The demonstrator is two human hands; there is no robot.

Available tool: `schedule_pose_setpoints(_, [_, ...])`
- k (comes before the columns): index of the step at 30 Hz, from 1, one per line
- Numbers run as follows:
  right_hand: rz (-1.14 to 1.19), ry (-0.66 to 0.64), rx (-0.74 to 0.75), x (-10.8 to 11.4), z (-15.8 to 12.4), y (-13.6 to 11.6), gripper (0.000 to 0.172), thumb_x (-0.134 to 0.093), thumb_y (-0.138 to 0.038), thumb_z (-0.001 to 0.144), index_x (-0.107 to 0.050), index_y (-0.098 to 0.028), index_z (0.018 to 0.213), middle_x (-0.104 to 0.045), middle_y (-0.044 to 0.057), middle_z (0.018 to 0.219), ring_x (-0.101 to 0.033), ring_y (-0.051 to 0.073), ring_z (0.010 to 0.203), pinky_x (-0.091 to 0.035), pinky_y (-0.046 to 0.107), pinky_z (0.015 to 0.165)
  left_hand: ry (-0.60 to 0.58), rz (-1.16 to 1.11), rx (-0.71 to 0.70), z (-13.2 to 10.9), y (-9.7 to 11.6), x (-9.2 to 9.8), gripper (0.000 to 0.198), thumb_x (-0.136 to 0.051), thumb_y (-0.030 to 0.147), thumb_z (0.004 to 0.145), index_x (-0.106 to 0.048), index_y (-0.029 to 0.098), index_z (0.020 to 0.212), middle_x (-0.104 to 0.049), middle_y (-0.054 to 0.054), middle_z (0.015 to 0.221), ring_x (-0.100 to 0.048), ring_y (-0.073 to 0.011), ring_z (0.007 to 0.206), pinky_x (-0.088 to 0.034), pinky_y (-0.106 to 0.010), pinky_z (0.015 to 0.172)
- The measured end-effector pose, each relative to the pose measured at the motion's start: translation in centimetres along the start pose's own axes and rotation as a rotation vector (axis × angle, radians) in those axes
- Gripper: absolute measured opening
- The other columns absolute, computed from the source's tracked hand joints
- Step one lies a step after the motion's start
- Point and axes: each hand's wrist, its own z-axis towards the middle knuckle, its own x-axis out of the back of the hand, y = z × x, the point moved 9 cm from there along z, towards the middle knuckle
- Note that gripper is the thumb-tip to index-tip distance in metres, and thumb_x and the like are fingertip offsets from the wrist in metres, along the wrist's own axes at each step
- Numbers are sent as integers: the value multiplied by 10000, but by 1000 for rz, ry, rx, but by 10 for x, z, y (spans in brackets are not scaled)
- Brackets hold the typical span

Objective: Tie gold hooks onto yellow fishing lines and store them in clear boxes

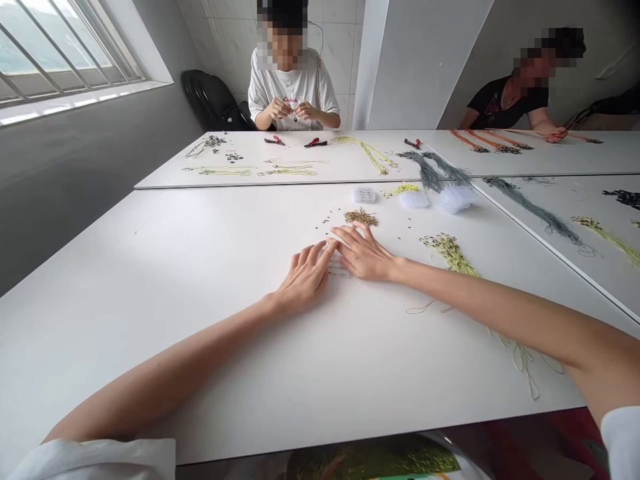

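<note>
My left hand (305, 277) and my right hand (363, 253) lie flat and open on the white table (150, 320), their fingertips almost meeting. A faint, clear plastic piece (339, 269) lies under or beside the fingertips, and it is hard to make out. Just beyond my right fingers sits a small pile of brass-coloured findings (361, 217). Tiny black beads (325, 223) are scattered on both sides of it. To the right of my right hand lies a bundle of yellow-green beaded cords (450, 256), with loose pale cord ends (523, 357) trailing below my right forearm.
Small plastic bead boxes (364, 195) and a clear bag (455, 199) lie at the far edge of my table. Beyond, a co-worker (293, 93) works at an adjoining table with pliers (315, 143) and beaded cords. Another person (510, 100) sits at the far right.
</note>
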Motion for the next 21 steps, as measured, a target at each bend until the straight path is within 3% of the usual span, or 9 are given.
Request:
schedule_pose_setpoints(4, [-59, -28, 30, -2, 5, 2, 452, -343, -336, 990, -420, -130, 1386, -361, 210, 1498, -317, 334, 1371, -112, 582, 1119, -3, -38, -19, 1, -2, 1, 590, -269, 197, 977, -68, 237, 1530, -357, -116, 1481, -319, -266, 1328, -299, -471, 1043])
schedule_pose_setpoints(7, [-86, -24, -25, 1, 10, 14, 535, -352, -426, 986, -389, -100, 1409, -337, 234, 1505, -285, 351, 1388, -111, 583, 1118, -36, -45, -18, 2, -3, 0, 586, -334, 332, 988, -115, 230, 1522, -376, -117, 1473, -314, -273, 1338, -290, -464, 1049])
schedule_pose_setpoints(13, [-128, 58, -176, 33, 11, 48, 522, -391, -394, 978, -399, -83, 1397, -333, 255, 1494, -288, 352, 1379, -147, 573, 1100, -20, -6, 50, 16, -24, 9, 602, -417, 463, 953, -229, 248, 1482, -484, -129, 1363, -427, -303, 1227, -334, -496, 995])
schedule_pose_setpoints(17, [-92, 53, -118, 37, -1, 35, 471, -425, -346, 965, -457, -75, 1348, -411, 256, 1438, -334, 355, 1342, -172, 565, 1095, 54, 2, 85, 65, -56, 29, 672, -425, 501, 936, -224, 167, 1485, -469, -197, 1350, -411, -370, 1232, -316, -569, 985])
schedule_pose_setpoints(21, [6, 28, 43, 25, -4, -19, 470, -420, -373, 962, -492, -68, 1312, -449, 256, 1402, -384, 350, 1297, -218, 550, 1084, 15, -63, 29, 150, -77, 36, 772, -516, 446, 897, -159, 126, 1502, -403, -205, 1443, -376, -333, 1314, -293, -491, 1071])
